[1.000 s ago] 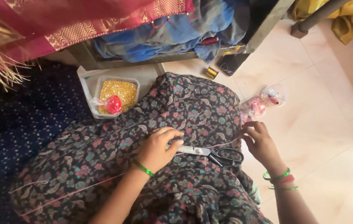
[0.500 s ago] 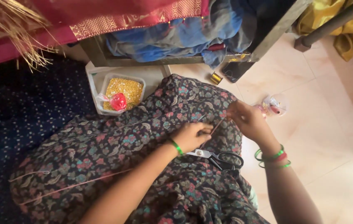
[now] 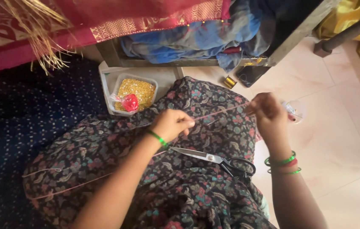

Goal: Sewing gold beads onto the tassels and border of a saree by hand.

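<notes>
Now your right hand (image 3: pixel 269 112), off the scissors (image 3: pixel 220 160) lying on the dark floral cloth (image 3: pixel 205 106), pinches the pinkish thread (image 3: pixel 224 109) and draws it taut from your left hand (image 3: pixel 171 124), whose grip is pressed together on its near end.

home sewing corner | tiled floor (image 3: pixel 349 140) | heaped fabrics (image 3: pixel 197 40) | scissors (image 3: pixel 218 160)

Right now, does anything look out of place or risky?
Only the scissors: they lie loose on the floral cloth over the lap, blades slightly apart, pointing toward the left hand. Nothing looks spilled or torn.
</notes>
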